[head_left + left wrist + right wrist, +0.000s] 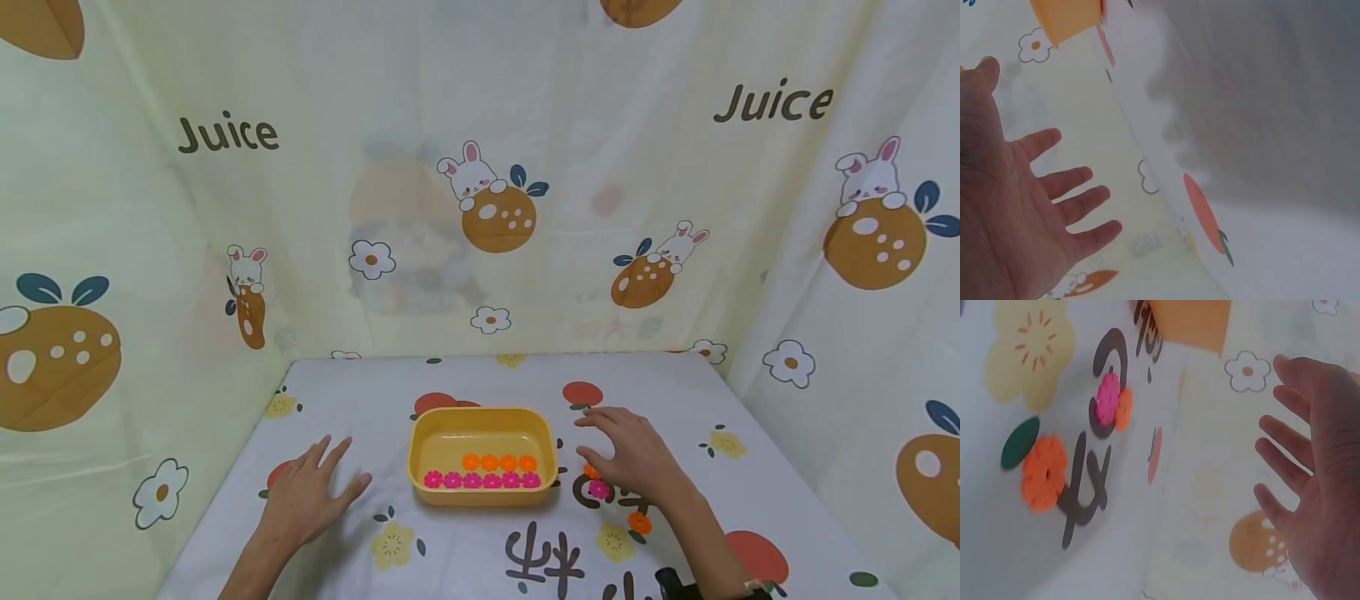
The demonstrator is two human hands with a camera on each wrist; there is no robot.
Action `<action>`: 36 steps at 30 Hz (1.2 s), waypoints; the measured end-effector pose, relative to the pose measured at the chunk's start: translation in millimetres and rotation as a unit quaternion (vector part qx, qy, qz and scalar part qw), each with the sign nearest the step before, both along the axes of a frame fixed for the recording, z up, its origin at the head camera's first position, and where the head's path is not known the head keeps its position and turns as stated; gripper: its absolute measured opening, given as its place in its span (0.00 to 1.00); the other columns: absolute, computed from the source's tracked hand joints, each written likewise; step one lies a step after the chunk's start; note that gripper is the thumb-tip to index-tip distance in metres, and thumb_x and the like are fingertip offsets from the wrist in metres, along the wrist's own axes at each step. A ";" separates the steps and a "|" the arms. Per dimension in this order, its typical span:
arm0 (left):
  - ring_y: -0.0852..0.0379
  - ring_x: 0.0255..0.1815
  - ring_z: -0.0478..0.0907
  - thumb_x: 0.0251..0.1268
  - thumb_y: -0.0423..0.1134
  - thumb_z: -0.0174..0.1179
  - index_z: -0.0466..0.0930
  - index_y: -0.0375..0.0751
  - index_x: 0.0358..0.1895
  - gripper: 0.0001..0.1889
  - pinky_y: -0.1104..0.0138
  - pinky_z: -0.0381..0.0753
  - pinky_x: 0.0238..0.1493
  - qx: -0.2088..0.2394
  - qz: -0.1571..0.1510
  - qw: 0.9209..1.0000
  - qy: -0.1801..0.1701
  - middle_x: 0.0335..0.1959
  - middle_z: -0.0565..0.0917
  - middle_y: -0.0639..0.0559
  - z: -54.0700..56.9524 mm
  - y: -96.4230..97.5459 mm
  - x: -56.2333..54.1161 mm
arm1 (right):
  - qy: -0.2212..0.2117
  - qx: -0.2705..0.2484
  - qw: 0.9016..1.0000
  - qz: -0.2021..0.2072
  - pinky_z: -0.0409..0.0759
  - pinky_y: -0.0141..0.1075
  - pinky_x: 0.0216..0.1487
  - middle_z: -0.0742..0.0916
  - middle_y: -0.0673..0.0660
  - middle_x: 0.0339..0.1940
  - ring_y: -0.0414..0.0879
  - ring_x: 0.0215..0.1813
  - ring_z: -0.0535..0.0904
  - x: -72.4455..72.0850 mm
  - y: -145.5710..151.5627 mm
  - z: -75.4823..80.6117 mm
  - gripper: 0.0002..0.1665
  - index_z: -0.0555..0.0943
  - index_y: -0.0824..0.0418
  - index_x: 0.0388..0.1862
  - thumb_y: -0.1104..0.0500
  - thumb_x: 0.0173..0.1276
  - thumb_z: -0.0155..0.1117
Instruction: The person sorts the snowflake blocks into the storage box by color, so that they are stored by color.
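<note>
In the head view a yellow rectangular tray (483, 497) stands mid-table. Along its near side lies a row of several pink flower-shaped pieces (472, 481), with a shorter row of orange flower-shaped pieces (489, 462) behind it. My left hand (303, 496) hovers left of the tray, fingers spread, holding nothing. To the tray's right my right hand (633, 454) is raised with fingers loosely bent and nothing in them. Under and near it lie a loose pink flower piece (1109, 399), an orange one (1124, 409) against it, and another orange flower piece (1044, 474) closer to me.
A white cloth (442, 554) printed with fruit, flowers and dark lettering covers the table. Behind and at both sides hangs a pale curtain (315, 208) with rabbit and orange prints. A small black object (667, 581) shows by the right wrist at the near edge.
</note>
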State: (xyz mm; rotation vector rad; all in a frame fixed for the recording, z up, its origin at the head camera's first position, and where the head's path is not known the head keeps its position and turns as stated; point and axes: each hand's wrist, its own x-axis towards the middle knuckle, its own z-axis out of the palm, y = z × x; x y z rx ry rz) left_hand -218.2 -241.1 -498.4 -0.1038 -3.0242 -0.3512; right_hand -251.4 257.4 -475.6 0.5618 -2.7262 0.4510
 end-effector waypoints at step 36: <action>0.25 0.77 0.68 0.74 0.73 0.57 0.68 0.49 0.83 0.44 0.28 0.70 0.71 -0.013 0.004 1.000 -0.014 0.81 0.66 0.30 -7.6 8.9 -1.9 | -0.202 -0.002 0.976 -0.081 0.83 0.50 0.51 0.86 0.41 0.43 0.42 0.45 0.79 59.7 54.4 -54.6 0.21 0.90 0.46 0.52 0.51 0.59 0.86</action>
